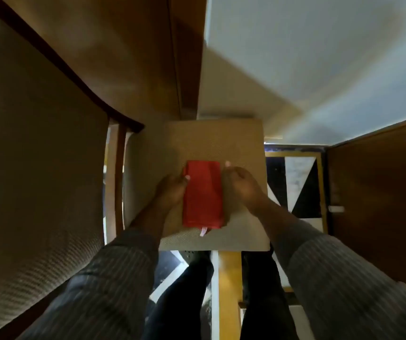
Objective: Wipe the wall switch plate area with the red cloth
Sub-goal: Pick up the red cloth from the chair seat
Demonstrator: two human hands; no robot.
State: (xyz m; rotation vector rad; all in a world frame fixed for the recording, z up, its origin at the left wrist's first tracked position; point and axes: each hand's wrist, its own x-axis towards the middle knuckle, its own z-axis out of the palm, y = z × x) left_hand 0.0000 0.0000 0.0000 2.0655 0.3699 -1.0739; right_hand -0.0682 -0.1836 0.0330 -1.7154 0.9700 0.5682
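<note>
The red cloth (202,195) lies folded into a narrow rectangle on a beige woven stool (241,143), a small white tag poking from its near edge. The left hand (171,192) touches the cloth's left edge — fingers curled, though whether they pinch the fabric cannot be told. The right hand (242,186) rests loosely curled just beside the right edge — holding nothing visible.

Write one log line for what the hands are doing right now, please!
stage: cloth prep | cloth: folded, lying on stool | left hand: on cloth's left edge | right hand: at its right edge | switch plate: not in view
</note>
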